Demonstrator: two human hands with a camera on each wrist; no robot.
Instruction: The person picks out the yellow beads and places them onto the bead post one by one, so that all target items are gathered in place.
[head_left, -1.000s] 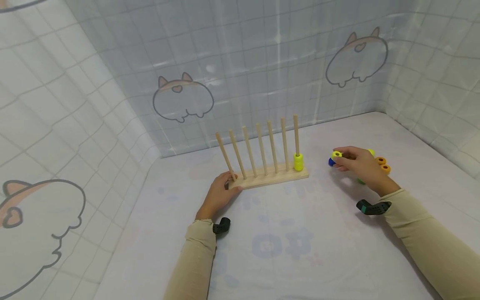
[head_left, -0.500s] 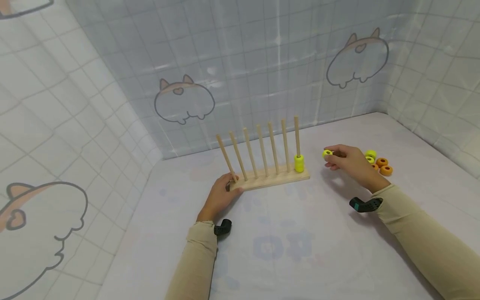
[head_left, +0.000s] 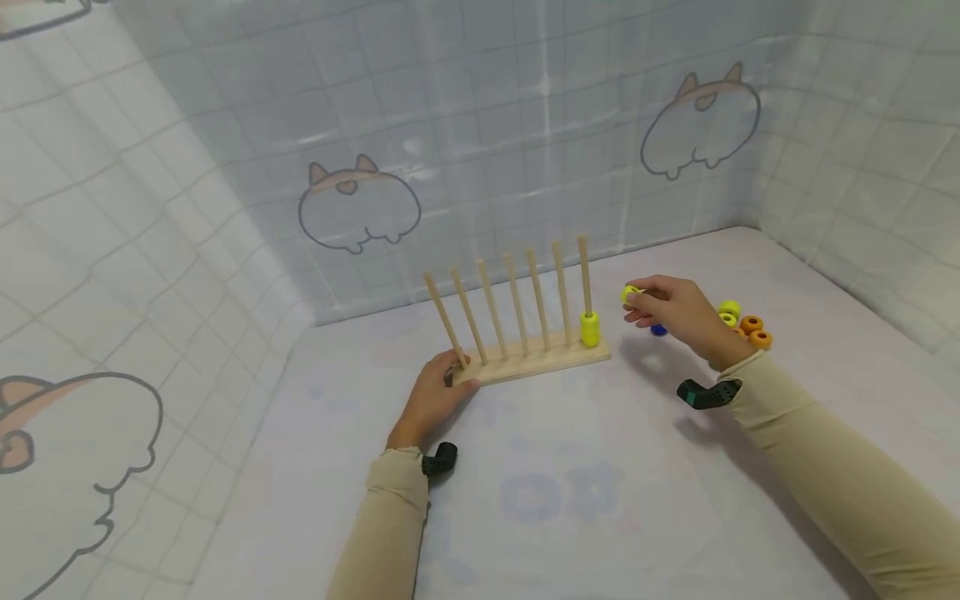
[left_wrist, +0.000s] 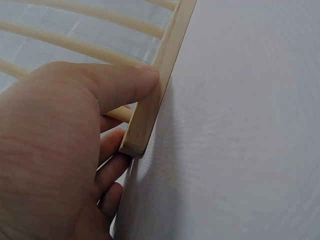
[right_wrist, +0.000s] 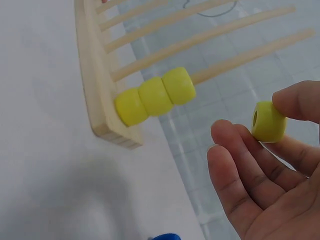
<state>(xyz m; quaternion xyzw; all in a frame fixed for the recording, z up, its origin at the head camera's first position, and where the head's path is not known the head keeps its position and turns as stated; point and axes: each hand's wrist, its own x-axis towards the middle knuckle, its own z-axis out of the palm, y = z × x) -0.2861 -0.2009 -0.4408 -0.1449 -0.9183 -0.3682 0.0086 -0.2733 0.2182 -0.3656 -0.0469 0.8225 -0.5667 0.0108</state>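
Note:
A wooden rack of upright pegs [head_left: 532, 363] stands on the table. Three yellow beads [right_wrist: 155, 96] are stacked on its rightmost peg, down at the base. My left hand [head_left: 433, 398] grips the rack's left end, thumb [left_wrist: 132, 84] on the front edge and fingers behind. To the right of the rack, my right hand [head_left: 686, 319] pinches a yellow bead [right_wrist: 269, 122] between thumb and index finger, raised beside the rightmost peg and apart from it. The bead's hole faces the rack in the right wrist view, and the other fingers are spread below it.
A blue bead [head_left: 658, 330] lies on the table beneath my right hand. Farther right are loose yellow beads [head_left: 729, 308] and several orange beads [head_left: 761, 339], partly behind the hand. A tile-patterned sheet [head_left: 480, 150] hangs behind the rack.
My right hand has moved left and a little up with the yellow bead, closer to the rightmost peg, uncovering the loose beads. The left hand keeps its grip on the rack.

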